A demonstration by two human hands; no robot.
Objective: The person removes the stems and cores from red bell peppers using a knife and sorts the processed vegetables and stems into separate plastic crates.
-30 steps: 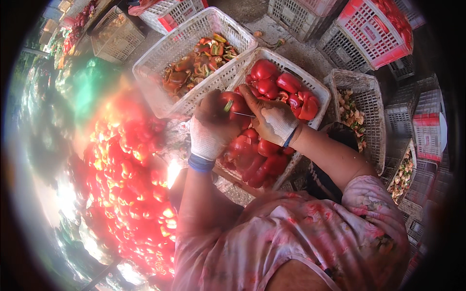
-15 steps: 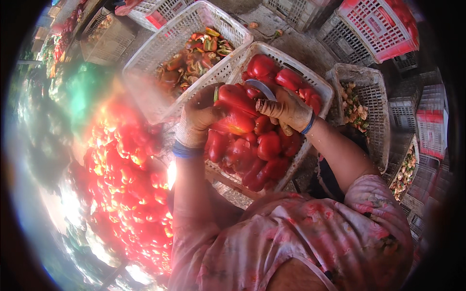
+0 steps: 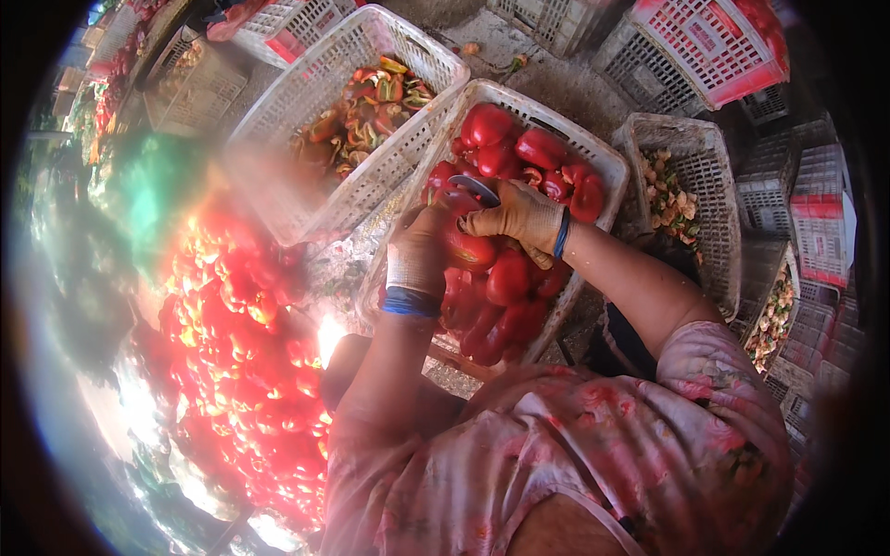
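Over a pale crate (image 3: 623, 176) of red bell peppers, both my hands wear stained work gloves with blue bands at the wrists. My left hand (image 3: 417, 243) is closed round a large red bell pepper (image 3: 471, 250), whose near side shows beside the thumb. In my right hand (image 3: 519, 219) is a knife (image 3: 476, 189) with a short curved metal blade; its handle is hidden by the fingers. The blade lies at the top of the held pepper, and I cannot tell whether it is in the flesh. Loose peppers (image 3: 545, 148) lie around and under both hands.
A crate (image 3: 269, 116) of cut pepper scraps (image 3: 366, 111) adjoins at the far left. Left of me is a big sunlit heap of red peppers (image 3: 246, 361). On the right stand a crate of pale stem pieces (image 3: 669, 196) and several stacked crates (image 3: 820, 222).
My left hand has moved right, turning the pepper and bringing it closer to my right hand. The right hand and knife have shifted slightly left.
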